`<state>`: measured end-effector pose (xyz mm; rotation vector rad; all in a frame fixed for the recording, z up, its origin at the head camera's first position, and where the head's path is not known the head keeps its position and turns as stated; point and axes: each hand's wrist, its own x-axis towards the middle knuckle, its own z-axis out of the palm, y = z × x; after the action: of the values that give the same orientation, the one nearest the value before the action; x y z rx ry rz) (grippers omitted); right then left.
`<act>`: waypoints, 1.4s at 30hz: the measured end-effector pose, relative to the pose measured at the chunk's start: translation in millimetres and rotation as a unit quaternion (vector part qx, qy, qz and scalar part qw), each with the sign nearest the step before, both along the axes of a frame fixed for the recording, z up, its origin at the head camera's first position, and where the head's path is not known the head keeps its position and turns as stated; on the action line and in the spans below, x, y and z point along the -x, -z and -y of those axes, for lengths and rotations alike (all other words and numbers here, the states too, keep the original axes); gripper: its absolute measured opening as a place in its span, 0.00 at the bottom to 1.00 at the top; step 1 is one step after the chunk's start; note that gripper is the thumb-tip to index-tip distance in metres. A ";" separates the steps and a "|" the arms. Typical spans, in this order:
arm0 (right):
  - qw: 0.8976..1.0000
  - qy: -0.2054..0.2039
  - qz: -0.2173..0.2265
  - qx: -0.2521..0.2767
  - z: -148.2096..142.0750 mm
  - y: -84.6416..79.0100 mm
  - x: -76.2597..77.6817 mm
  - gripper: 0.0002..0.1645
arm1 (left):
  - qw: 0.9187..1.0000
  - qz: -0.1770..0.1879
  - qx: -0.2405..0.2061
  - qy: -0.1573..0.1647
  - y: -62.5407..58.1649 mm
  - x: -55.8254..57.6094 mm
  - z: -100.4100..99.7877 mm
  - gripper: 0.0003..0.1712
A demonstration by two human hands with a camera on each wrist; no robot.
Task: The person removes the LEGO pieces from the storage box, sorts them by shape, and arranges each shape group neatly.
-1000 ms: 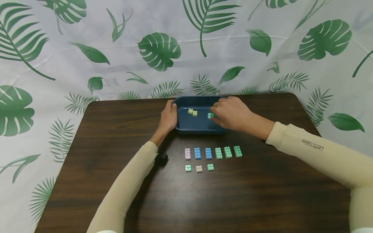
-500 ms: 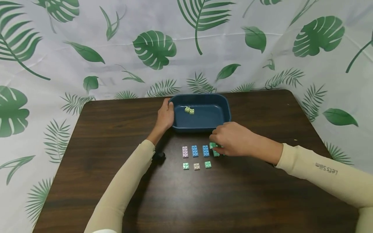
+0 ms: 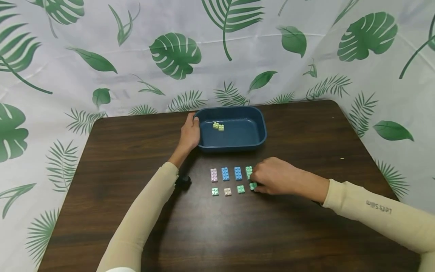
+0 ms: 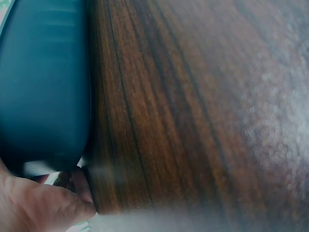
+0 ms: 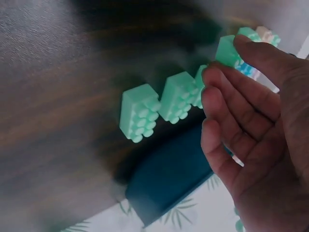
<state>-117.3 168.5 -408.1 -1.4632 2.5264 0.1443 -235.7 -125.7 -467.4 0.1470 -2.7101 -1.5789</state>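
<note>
My left hand [image 3: 190,131] grips the left end of a dark blue bin [image 3: 234,146], with the thumb at its rim. Two small yellow building blocks [image 3: 221,127] lie inside it. Over the table, my right hand [image 3: 276,175] pinches a small green building block [image 3: 253,186] between thumb and fingers, at the right end of the front row. That row also has a green block [image 3: 215,191], a beige block [image 3: 227,191] and another green block [image 3: 240,189]. In the right wrist view, long green blocks [image 5: 139,111] stand beside the fingers; my hand hides them in the head view.
Behind the front row stand longer blocks: a pink one [image 3: 213,175], two blue ones [image 3: 225,173] and a green one [image 3: 249,172]. A leaf-patterned cloth [image 3: 129,60] hangs at the back edge of the dark wooden table [image 3: 217,234].
My right hand has carried the small green block out of the bin, toward me, to the right end of the front row. My left hand keeps its grip on the bin.
</note>
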 end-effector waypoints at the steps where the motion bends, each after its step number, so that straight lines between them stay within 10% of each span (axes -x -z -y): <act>1: 1.000 -0.001 -0.007 0.002 -1.1 1.8 -0.4 0.12 | 1.000 0.000 0.000 -0.001 -0.2 0.2 0.0 0.23; 30: 0.999 0.030 -0.003 -0.011 -0.9 -2.9 -4.9 0.19 | 1.000 0.014 -0.002 -0.006 6.8 6.6 1.3 0.24; 42: 0.979 0.003 -0.159 0.129 10.1 -44.7 5.7 0.17 | 1.000 0.013 0.002 0.000 3.2 5.0 1.2 0.25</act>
<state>-123.0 158.4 -363.4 -1.6402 2.8975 0.0522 -240.7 -126.9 -470.6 0.1698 -2.7311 -1.5833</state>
